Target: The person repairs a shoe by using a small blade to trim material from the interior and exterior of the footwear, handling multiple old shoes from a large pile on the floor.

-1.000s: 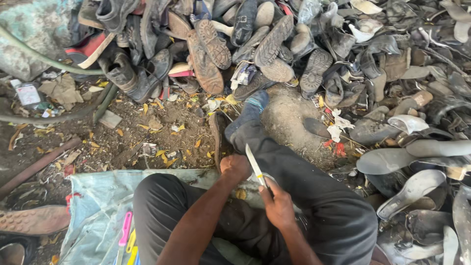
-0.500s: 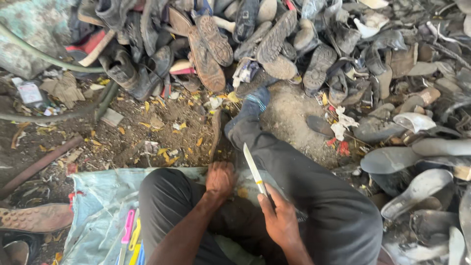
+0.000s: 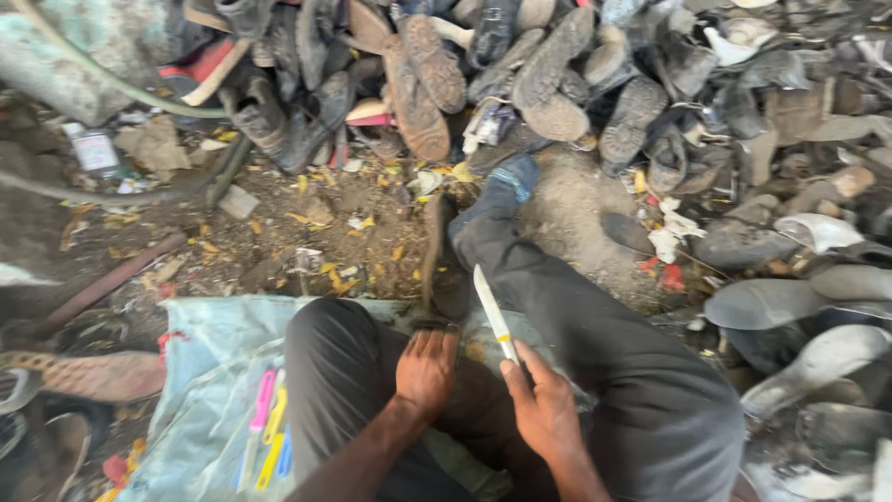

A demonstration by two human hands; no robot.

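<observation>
I sit on the ground with both legs in dark grey trousers (image 3: 650,390); a blue sock (image 3: 517,175) covers my right foot. My left hand (image 3: 426,367) lies palm down on the near end of a long, narrow dark shoe sole (image 3: 434,256), which stands on edge between my legs. My right hand (image 3: 544,409) grips a knife (image 3: 492,311) by the handle. Its pale blade points up and away, just right of the sole and not touching it.
A heap of worn shoes (image 3: 520,74) fills the far side, and loose grey soles (image 3: 780,297) lie at right. Under me is a pale blue sack (image 3: 204,372) with pink, yellow and blue plastic pieces (image 3: 265,428). A hose (image 3: 102,74) and a brown sole (image 3: 93,372) are at left.
Both hands have drawn a little closer to my body. My left hand has slid down onto the near end of the sole; the knife stays raised in my right hand.
</observation>
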